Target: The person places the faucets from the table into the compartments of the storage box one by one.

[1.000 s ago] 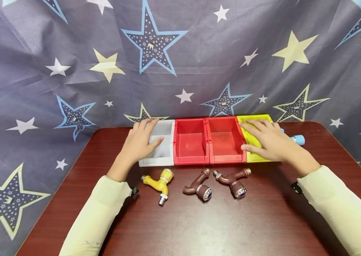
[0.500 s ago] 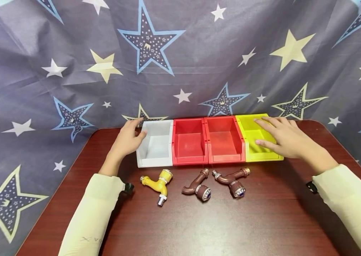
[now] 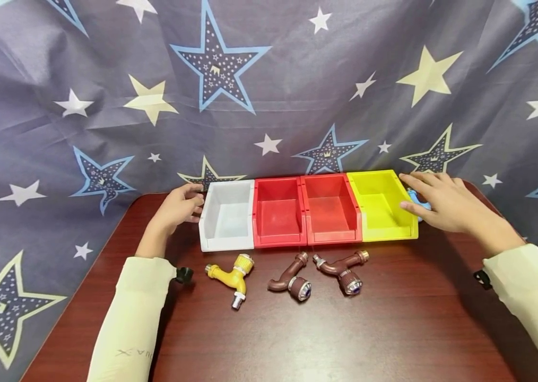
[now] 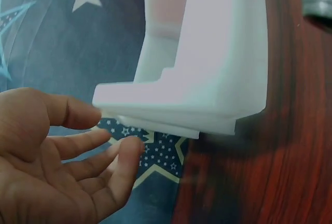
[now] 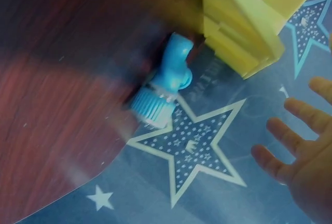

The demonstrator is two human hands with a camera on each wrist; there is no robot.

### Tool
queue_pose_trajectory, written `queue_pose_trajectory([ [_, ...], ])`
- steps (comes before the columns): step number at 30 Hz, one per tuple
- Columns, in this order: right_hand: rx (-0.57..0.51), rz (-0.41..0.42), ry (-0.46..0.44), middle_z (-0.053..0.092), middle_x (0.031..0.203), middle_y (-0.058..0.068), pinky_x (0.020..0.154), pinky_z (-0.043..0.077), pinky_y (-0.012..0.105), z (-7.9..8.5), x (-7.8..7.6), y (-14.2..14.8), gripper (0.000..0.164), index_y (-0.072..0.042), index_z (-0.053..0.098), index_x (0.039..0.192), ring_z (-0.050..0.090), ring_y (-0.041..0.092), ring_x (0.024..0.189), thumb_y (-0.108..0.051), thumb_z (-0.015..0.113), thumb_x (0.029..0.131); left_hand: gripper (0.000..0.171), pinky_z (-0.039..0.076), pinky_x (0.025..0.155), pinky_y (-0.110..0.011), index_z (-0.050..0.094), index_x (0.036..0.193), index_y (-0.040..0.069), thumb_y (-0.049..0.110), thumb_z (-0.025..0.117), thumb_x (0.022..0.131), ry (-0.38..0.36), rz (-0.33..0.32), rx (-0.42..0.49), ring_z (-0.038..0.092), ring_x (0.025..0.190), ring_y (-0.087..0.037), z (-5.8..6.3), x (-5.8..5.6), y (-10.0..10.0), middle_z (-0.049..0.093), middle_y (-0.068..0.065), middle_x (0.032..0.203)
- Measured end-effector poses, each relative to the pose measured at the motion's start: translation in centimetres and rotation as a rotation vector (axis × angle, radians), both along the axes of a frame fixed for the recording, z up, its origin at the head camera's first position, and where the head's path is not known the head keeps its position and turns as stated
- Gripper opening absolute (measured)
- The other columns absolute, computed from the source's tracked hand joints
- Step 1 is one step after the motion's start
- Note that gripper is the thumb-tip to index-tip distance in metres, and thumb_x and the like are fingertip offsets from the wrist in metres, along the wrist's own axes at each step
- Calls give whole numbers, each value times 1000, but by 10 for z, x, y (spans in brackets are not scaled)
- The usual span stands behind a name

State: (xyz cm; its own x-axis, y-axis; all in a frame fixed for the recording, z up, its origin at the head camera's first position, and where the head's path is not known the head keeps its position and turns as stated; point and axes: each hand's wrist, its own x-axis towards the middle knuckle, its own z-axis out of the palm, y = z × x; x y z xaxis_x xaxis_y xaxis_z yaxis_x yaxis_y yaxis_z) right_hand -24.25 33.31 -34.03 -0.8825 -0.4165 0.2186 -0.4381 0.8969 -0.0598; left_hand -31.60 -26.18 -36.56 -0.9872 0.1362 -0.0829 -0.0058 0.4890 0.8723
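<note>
My left hand (image 3: 173, 208) is beside the outer left side of the white bin (image 3: 227, 245), its fingers loosely bent and holding nothing. In the left wrist view, the thumb is close to the bin's edge; whether it touches I cannot tell. By the right side of the yellow bin (image 3: 390, 234) my right hand (image 3: 448, 206) hovers with spread fingers, partly hiding a blue tap (image 5: 168, 76) on the table. Between these two bins stand a left red bin (image 3: 279, 242) and a right red bin (image 3: 336, 236), all side by side.
In front of the bins lie a yellow tap (image 3: 232, 277), a brown tap (image 3: 292, 277) and another brown tap (image 3: 345, 270). A grey star-patterned cloth (image 3: 269, 95) hangs right behind the dark red table (image 3: 326, 339).
Both hands have moved outward, from over the white and yellow bins to the outer ends of the row. The bins and the front taps look unmoved on the table.
</note>
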Motion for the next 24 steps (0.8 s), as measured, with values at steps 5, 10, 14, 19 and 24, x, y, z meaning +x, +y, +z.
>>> queue_pose_trajectory([
  [5, 10, -32, 17, 50, 146, 20, 84, 40, 65, -2, -5, 11, 53, -11, 50, 149, 50, 50, 116, -26, 62, 100, 55, 61, 77, -38, 34, 158, 3, 11, 47, 105, -104, -37, 52, 65, 91, -19, 0, -3, -10, 48, -24, 142],
  [10, 27, -91, -44, 47, 148, 25, 85, 40, 67, -4, -9, 24, 56, -7, 47, 150, 47, 53, 120, -20, 62, 97, 55, 61, 84, -43, 37, 155, 3, 7, 51, 102, -167, -63, 109, 66, 94, -17, 0, -5, -16, 48, -24, 144],
  [14, 39, -125, -91, 44, 148, 30, 87, 39, 70, -9, -11, 34, 58, -2, 45, 150, 44, 56, 123, -19, 59, 97, 57, 61, 83, -41, 38, 155, 2, 4, 55, 101, -187, -103, 129, 67, 96, -16, 0, -7, -18, 47, -24, 146],
  [19, 34, -139, -108, 45, 145, 32, 86, 39, 72, -16, -13, 42, 58, -1, 45, 149, 44, 58, 123, -19, 60, 96, 61, 61, 80, -37, 40, 155, 1, 0, 60, 97, -193, -125, 159, 66, 99, -16, 0, -6, -17, 47, -24, 148],
  [24, 32, -140, -123, 46, 144, 34, 93, 35, 78, -22, -14, 46, 60, 0, 44, 149, 43, 60, 125, -21, 63, 96, 66, 61, 80, -36, 40, 155, 2, -5, 63, 94, -187, -135, 164, 64, 101, -18, 0, -5, -16, 47, -25, 149],
])
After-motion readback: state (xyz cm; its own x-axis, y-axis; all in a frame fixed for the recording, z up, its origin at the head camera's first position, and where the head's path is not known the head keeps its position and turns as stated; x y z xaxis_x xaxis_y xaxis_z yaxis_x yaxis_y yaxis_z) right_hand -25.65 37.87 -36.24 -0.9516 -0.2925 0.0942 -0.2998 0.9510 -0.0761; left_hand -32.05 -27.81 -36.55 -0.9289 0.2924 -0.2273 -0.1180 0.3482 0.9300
